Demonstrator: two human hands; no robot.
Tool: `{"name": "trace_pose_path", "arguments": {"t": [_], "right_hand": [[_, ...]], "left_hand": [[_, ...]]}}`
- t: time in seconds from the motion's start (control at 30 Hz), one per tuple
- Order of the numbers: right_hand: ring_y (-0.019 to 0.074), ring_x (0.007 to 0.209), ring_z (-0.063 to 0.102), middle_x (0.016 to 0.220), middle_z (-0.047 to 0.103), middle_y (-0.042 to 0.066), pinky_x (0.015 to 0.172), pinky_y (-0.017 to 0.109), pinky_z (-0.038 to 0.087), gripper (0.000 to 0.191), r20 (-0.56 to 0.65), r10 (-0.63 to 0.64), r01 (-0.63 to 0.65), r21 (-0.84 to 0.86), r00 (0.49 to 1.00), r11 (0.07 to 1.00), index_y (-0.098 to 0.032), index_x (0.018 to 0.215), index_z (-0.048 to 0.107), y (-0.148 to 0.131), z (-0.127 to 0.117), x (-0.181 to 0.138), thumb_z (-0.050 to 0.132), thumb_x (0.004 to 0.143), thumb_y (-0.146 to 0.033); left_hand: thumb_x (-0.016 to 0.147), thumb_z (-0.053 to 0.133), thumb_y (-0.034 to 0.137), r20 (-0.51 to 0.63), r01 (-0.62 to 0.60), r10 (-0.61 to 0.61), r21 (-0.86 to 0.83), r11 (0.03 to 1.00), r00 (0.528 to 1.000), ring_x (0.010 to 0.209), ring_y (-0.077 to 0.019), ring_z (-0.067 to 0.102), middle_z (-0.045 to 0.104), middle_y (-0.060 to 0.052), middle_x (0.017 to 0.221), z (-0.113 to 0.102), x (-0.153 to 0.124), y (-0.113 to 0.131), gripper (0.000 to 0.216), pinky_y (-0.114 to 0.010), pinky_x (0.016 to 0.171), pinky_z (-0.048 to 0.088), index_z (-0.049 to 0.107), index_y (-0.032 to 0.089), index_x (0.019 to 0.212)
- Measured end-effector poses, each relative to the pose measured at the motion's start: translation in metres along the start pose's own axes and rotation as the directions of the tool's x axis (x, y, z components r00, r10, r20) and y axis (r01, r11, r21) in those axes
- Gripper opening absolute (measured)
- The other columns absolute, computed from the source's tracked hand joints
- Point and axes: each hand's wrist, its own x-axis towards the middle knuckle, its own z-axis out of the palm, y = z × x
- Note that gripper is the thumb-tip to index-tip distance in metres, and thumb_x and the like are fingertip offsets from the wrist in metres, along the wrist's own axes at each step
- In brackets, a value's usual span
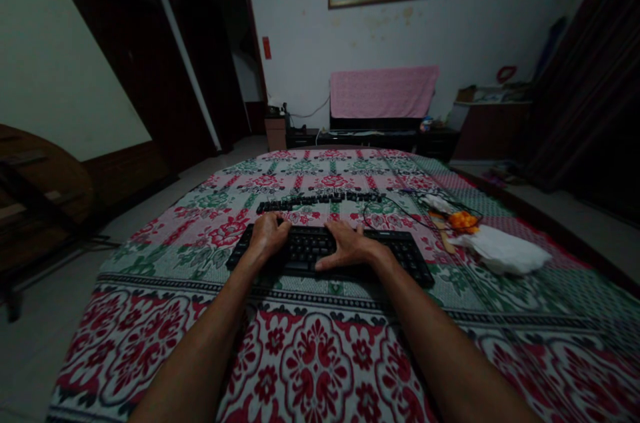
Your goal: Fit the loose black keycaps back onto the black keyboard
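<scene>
A black keyboard (410, 256) lies on a table covered by a red, white and green floral cloth (310, 356). My left hand (269, 234) rests on the keyboard's left part with its fingers curled down onto the keys. My right hand (347, 244) lies flat over the middle keys, fingers stretched and apart. A row of loose black keycaps (320, 199) stretches across the cloth just behind the keyboard. The keyboard's black cable (395, 213) loops off to the right.
A white cloth (503, 251) and an orange object (463, 220) lie at the right of the keyboard. Beyond the table stand a low cabinet with a pink-covered screen (383, 93), a dark doorway (210, 49) and a wooden chair (35, 189) at left.
</scene>
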Motion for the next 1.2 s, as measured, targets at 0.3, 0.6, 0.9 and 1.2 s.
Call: {"name": "trace_pose_path", "arguments": {"t": [0.3,0.6,0.9,1.2], "right_hand": [[0.0362,0.136,-0.001,0.149,0.005,0.018,0.104,0.061,-0.006,0.127,0.109,-0.004,0.012,-0.075,0.994,0.997,-0.016,0.143,0.012,-0.007,0.007,-0.001,0.071,0.042,-0.066],[0.0364,0.136,0.000,0.149,0.007,0.018,0.105,0.059,-0.004,0.130,0.096,-0.032,0.035,-0.036,0.995,0.999,-0.016,0.143,0.014,-0.003,0.008,0.000,0.071,0.038,-0.067],[0.0311,0.126,0.033,0.133,0.045,0.013,0.103,0.056,0.013,0.071,-0.180,-0.120,0.122,0.004,0.976,0.992,-0.021,0.125,0.047,-0.018,0.006,0.001,0.063,0.066,-0.057],[0.0207,0.101,0.053,0.100,0.065,0.004,0.095,0.040,0.028,0.024,-0.435,-0.221,0.224,-0.046,0.873,0.974,-0.024,0.096,0.065,-0.028,0.018,0.007,0.062,0.076,-0.036]], "left_hand": [[0.070,0.052,0.030,-0.007,0.033,-0.034,-0.107,0.994,0.999,0.056,-0.0157,0.060,0.065,-0.004,0.058,0.012,0.012,-0.018,0.019,-0.021,0.049,0.038,0.062,0.014,0.074],[0.067,0.055,0.026,0.155,0.255,-0.209,-0.408,0.876,0.965,0.052,-0.0160,0.063,0.067,-0.005,0.061,-0.007,0.013,-0.016,0.019,-0.021,0.047,0.044,0.059,0.011,0.080],[0.069,0.057,0.030,0.064,0.111,-0.093,-0.386,0.916,0.994,0.052,-0.0164,0.063,0.066,-0.004,0.057,-0.004,0.009,-0.005,0.023,-0.021,0.048,0.045,0.062,0.012,0.082],[0.069,0.058,0.033,0.073,0.059,-0.030,-0.436,0.898,0.997,0.052,-0.0156,0.062,0.066,-0.003,0.056,0.003,0.003,0.010,0.024,-0.022,0.051,0.046,0.062,0.013,0.080]]}}
